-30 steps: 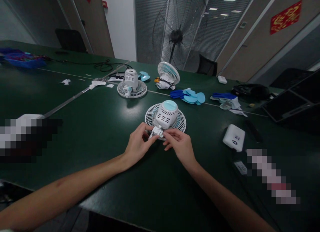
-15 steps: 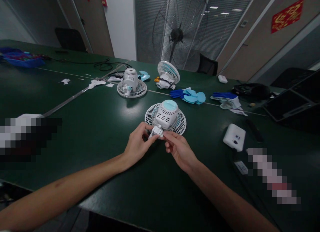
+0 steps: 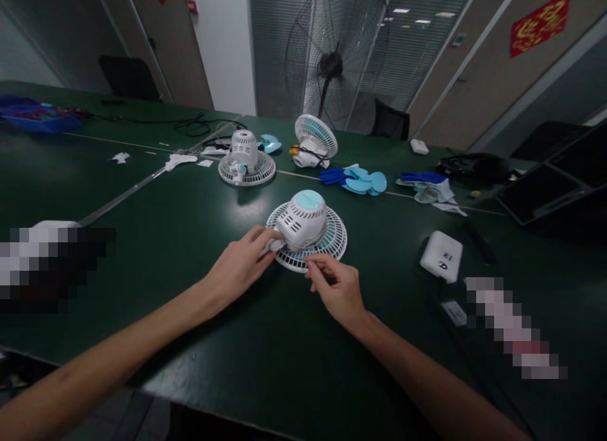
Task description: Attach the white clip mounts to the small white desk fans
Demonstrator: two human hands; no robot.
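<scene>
At far left, a blue tray (image 3: pixel 45 121) sits on a green table (image 3: pixel 227 359); right of it, a second fan (image 3: pixel 245 151) lies grille-down. Nearer, your left hand (image 3: pixel 239 264) is closed on the white bracket (image 3: pixel 273 245) of the fan (image 3: pixel 302 223) at mid-table. That fan has just turned: its bracket, which pointed near, now points left, so your right hand no longer meets it and your left alone steadies it. The fan rests grille-down, its long axis roughly upright, turquoise cap (image 3: pixel 308 200) upward. Your right hand (image 3: pixel 337 288) is at the near rim, thumb and forefinger together; you cannot tell whether they pinch anything. Farther right lies a white box (image 3: pixel 442 256).
</scene>
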